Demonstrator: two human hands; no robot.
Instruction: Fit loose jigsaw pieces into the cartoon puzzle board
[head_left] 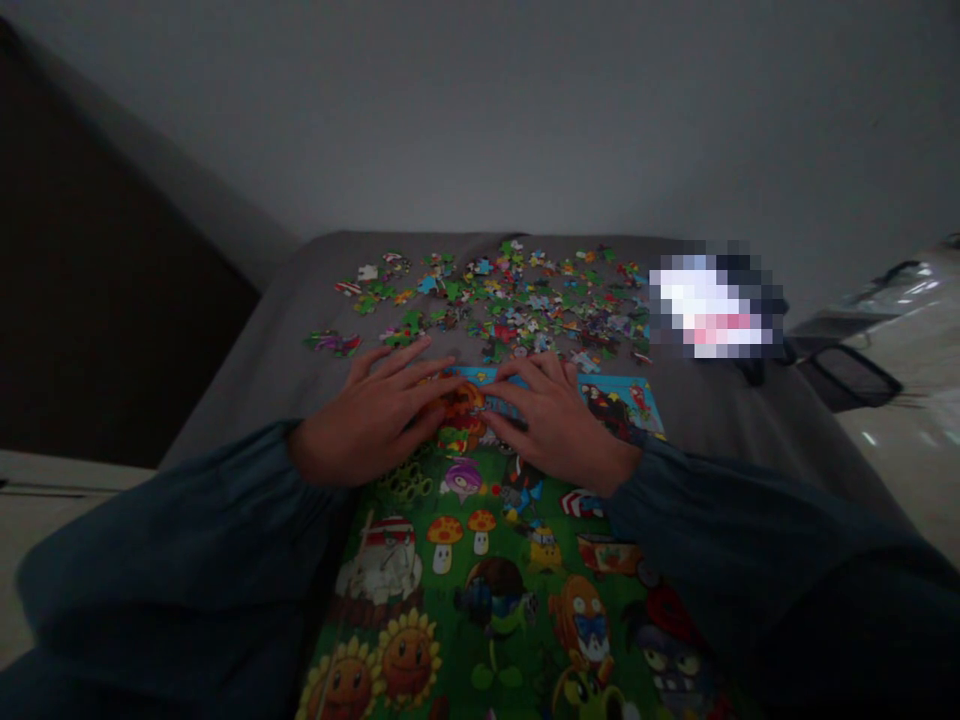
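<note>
A colourful cartoon puzzle board [495, 570] with plants and mushrooms lies on a grey surface [255, 370] in front of me. My left hand [371, 415] rests flat on the board's far left end, fingers stretched out and spread. My right hand [555, 420] lies flat beside it on the far end, fingers pointing left toward the other hand, their tips almost meeting. Neither hand holds anything that I can see. Both arms wear dark teal sleeves [187, 530]. Several loose puzzle pieces [510, 300] are scattered just beyond my fingertips.
A blurred-out white and pink object [712, 300] sits at the right of the pieces. A dark strap or handle [855, 375] lies off the surface's right edge. A plain wall rises behind. A dark panel stands at the left.
</note>
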